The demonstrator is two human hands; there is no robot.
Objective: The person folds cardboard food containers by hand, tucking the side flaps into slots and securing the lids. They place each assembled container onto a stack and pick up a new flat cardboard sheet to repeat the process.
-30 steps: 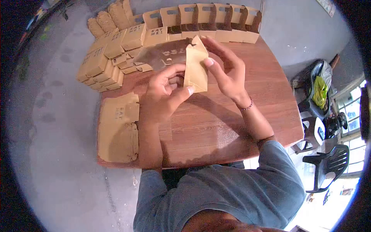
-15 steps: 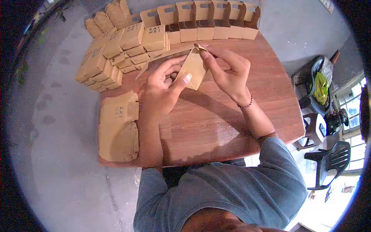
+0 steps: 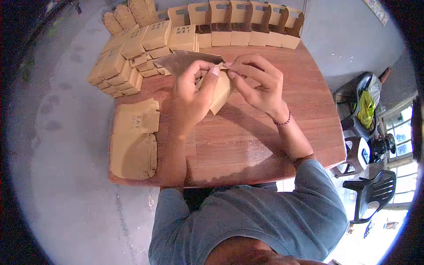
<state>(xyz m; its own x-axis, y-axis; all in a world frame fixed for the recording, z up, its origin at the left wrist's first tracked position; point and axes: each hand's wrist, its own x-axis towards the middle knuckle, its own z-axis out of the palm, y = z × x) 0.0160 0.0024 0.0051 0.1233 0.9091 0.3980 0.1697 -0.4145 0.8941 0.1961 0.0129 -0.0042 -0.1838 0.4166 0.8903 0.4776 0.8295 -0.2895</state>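
A partly folded brown cardboard piece (image 3: 222, 90) is held up over the middle of the wooden table (image 3: 234, 145). My left hand (image 3: 194, 92) grips it from the left, thumb near its top corner and fingers behind. At that same corner my right hand (image 3: 260, 86) pinches the edge between thumb and fingers. A darker flap of the piece (image 3: 185, 62) stretches out to the left behind my left hand. The fingertips of both hands nearly meet, and the fold between them is too small to make out.
Flat cardboard sheets (image 3: 134, 141) lie at the table's left. Stacked closed boxes (image 3: 115, 64) printed "EAT ME!" stand at the back left. Handled carriers (image 3: 240, 26) line the back edge. Chairs (image 3: 375, 192) stand on the right.
My left thumb has moved up to the top corner of the cardboard piece. My right hand has come from its right side to pinch that corner. The piece has turned and its lower end tilts differently.
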